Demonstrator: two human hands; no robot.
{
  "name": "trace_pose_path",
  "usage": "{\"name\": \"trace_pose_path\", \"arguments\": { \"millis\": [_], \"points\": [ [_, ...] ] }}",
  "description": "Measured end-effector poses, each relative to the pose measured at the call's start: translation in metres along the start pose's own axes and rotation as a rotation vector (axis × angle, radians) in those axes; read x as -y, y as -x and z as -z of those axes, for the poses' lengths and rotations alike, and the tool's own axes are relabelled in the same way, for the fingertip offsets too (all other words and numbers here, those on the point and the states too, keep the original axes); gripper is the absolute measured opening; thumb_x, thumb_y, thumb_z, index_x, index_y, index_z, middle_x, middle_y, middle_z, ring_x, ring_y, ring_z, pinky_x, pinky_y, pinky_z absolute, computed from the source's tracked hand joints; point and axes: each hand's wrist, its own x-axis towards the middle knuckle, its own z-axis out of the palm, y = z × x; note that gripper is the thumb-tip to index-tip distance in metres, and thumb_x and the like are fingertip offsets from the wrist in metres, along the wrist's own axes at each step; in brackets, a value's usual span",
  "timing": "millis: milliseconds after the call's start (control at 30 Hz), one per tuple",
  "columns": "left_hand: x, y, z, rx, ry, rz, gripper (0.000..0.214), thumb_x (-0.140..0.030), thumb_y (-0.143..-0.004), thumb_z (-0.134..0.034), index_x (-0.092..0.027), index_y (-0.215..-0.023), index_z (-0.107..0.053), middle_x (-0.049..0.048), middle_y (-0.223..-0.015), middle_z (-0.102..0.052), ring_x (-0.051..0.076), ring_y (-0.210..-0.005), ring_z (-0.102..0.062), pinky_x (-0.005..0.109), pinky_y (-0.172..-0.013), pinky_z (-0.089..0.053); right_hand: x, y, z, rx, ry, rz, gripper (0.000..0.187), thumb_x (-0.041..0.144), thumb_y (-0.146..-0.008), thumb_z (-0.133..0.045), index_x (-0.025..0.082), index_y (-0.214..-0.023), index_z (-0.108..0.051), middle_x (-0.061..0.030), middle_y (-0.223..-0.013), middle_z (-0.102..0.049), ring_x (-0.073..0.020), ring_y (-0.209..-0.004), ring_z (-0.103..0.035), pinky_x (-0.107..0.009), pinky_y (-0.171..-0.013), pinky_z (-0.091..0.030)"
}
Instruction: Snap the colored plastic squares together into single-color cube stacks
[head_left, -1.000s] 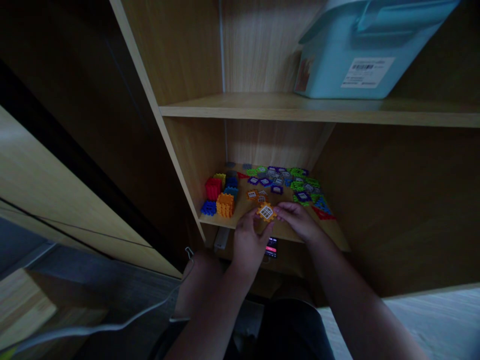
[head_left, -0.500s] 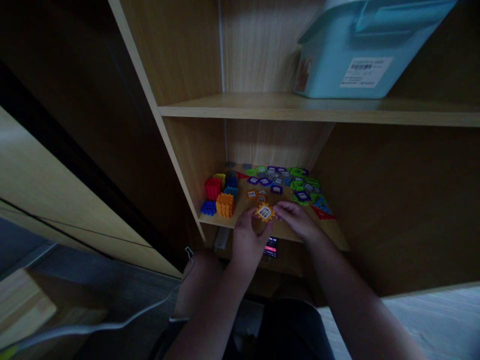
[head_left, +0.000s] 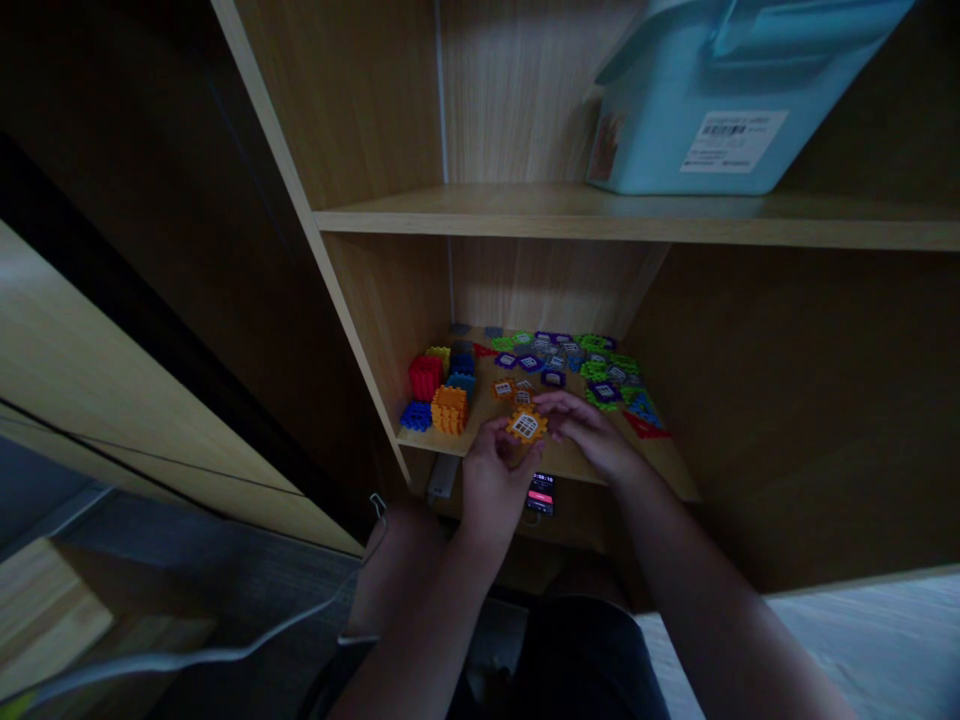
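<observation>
My left hand (head_left: 491, 472) and my right hand (head_left: 589, 432) together hold an orange toothed tile with a white window panel (head_left: 526, 426) just above the front edge of the low wooden shelf (head_left: 652, 465). Both hands pinch the tile, left from below, right from the upper right side. Just behind the tile lie two more small orange tiles (head_left: 511, 391). An orange cube built of such tiles (head_left: 450, 410) stands to the left of my hands.
Red (head_left: 425, 377), yellow and blue cubes stand at the shelf's left. Several purple, green, grey and red tiles (head_left: 592, 372) lie scattered at the back. A phone with a lit screen (head_left: 541, 494) sits under the shelf. A light-blue box (head_left: 697, 100) stands on the upper shelf.
The orange tile has shifted slightly up and left. My right hand's fingers have moved over its upper edge; my left hand rose a little with it.
</observation>
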Motion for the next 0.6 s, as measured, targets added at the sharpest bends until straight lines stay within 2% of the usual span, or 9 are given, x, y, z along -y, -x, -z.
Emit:
{"name": "trace_pose_path", "arguments": {
  "millis": [200,333,400,500,600],
  "points": [
    [-0.001,0.001,0.006,-0.022,-0.059,-0.085,0.044,-0.038,-0.086,-0.086,-0.023,-0.123,-0.067,0.0048,-0.101,-0.073,0.022,-0.092,-0.07,0.033,-0.085,-0.055,-0.001,-0.001,0.001,0.008,-0.005,0.007,0.032,0.038,-0.086,-0.077,0.027,-0.116,-0.08,-0.0049,-0.105,-0.075,-0.019,-0.083,-0.062,-0.03,-0.07,-0.047],
    [-0.007,0.001,0.014,-0.068,-0.056,-0.069,0.047,-0.041,-0.084,-0.088,-0.022,-0.122,-0.068,0.0034,-0.096,-0.071,0.02,-0.088,-0.068,0.031,-0.08,-0.053,-0.002,0.0,0.001,-0.002,0.023,0.006,0.03,0.042,-0.089,-0.078,0.026,-0.115,-0.079,-0.0051,-0.104,-0.076,-0.0197,-0.085,-0.064,-0.03,-0.071,-0.049],
    [-0.009,0.0,0.014,-0.041,0.071,0.033,0.048,-0.044,-0.082,-0.089,-0.021,-0.118,-0.068,0.0008,-0.088,-0.069,0.017,-0.079,-0.065,0.028,-0.074,-0.051,-0.001,0.001,0.0,-0.01,0.052,0.018,0.035,0.046,-0.09,-0.081,0.028,-0.12,-0.078,-0.0061,-0.109,-0.077,-0.0215,-0.092,-0.067,-0.032,-0.076,-0.052],
    [-0.012,0.001,0.01,0.095,0.415,0.335,0.048,-0.051,-0.076,-0.092,-0.018,-0.104,-0.069,-0.0027,-0.077,-0.064,0.011,-0.064,-0.057,0.023,-0.062,-0.045,0.003,0.003,-0.001,0.009,0.075,0.033,0.044,0.052,-0.085,-0.087,0.03,-0.123,-0.079,-0.0071,-0.121,-0.078,-0.0257,-0.109,-0.07,-0.039,-0.094,-0.056],
    [-0.015,0.003,0.006,0.276,0.677,0.625,0.054,-0.058,-0.07,-0.096,-0.015,-0.089,-0.07,-0.0022,-0.074,-0.063,0.006,-0.058,-0.052,0.019,-0.055,-0.04,0.003,0.004,0.0,0.055,0.077,0.022,0.041,0.057,-0.08,-0.091,0.028,-0.108,-0.082,-0.007,-0.118,-0.08,-0.0274,-0.111,-0.072,-0.043,-0.101,-0.056]
  ]
}}
